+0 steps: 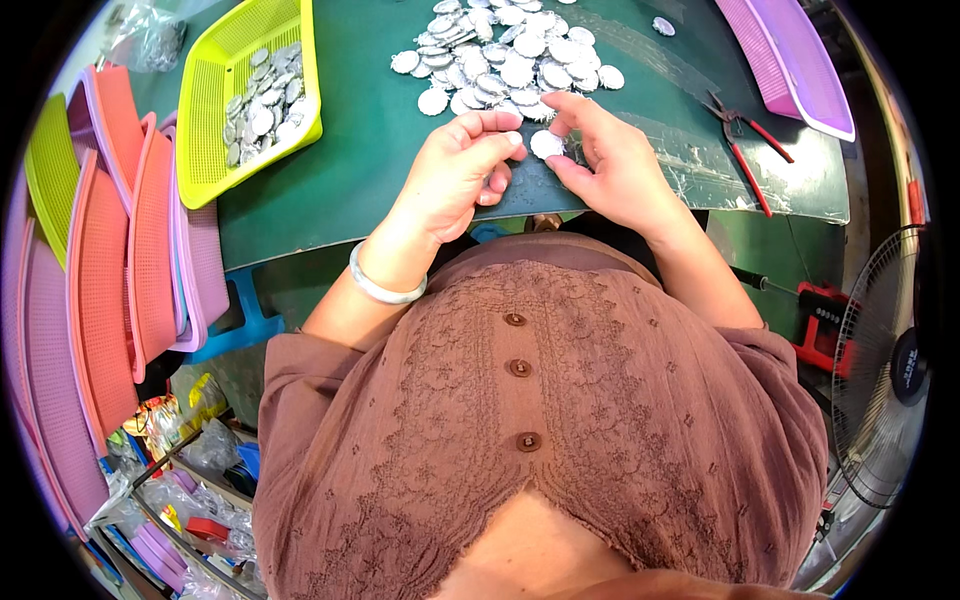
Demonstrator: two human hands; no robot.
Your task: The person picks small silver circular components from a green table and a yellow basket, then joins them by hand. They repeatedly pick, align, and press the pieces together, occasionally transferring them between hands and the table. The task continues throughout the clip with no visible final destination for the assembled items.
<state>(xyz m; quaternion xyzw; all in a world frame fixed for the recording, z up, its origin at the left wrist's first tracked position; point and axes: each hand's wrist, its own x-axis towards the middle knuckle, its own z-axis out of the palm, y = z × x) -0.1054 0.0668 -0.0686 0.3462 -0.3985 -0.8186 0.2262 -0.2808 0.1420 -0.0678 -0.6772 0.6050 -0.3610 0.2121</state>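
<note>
My right hand (612, 165) has its thumb and fingers around a round silver-white disc (547, 145) with a jagged rim, just above the table's near side. Close to its left, my left hand (468, 170) is closed in a pinch, thumb against index finger. Whatever that pinch holds, if anything, is too small to make out. Right beyond both hands lies a heap of similar silver discs (517, 70), some overlapping. A yellow-green basket (312, 110) at the left holds duller grey discs (262, 120).
Red-handled pliers (740, 140) lie open on the green table (340, 180) at the right, near a purple basket (800, 85). One loose disc (663, 26) sits apart from the heap. Stacked plastic baskets (100, 280) stand left; a fan (880, 370) stands at the right.
</note>
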